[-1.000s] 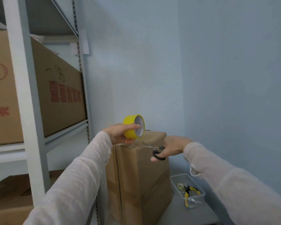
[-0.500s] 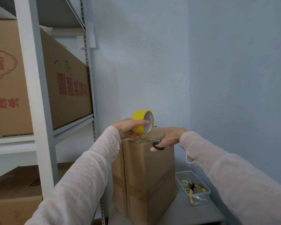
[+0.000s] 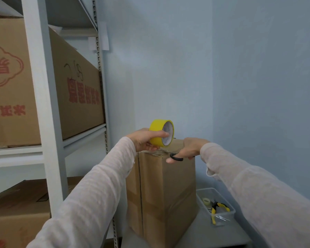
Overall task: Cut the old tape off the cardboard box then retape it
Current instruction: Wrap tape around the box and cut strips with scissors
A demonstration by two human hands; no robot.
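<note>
A tall brown cardboard box stands upright on a grey table, with brown tape bands down its corner and across its side. My left hand grips a yellow tape roll just above the box's top left edge. My right hand holds black-handled scissors at the box's top front edge, blades pointing left towards the roll. The box top is mostly hidden from this angle.
A clear plastic tray with yellow-handled pliers and a small tape roll sits right of the box on the grey table. A metal shelf rack with large printed cartons stands at the left. Blue walls close the corner behind.
The view has shifted so box and hands sit further right and lower. Both hands stay at the box top, the scissors drawn a little closer to the roll.
</note>
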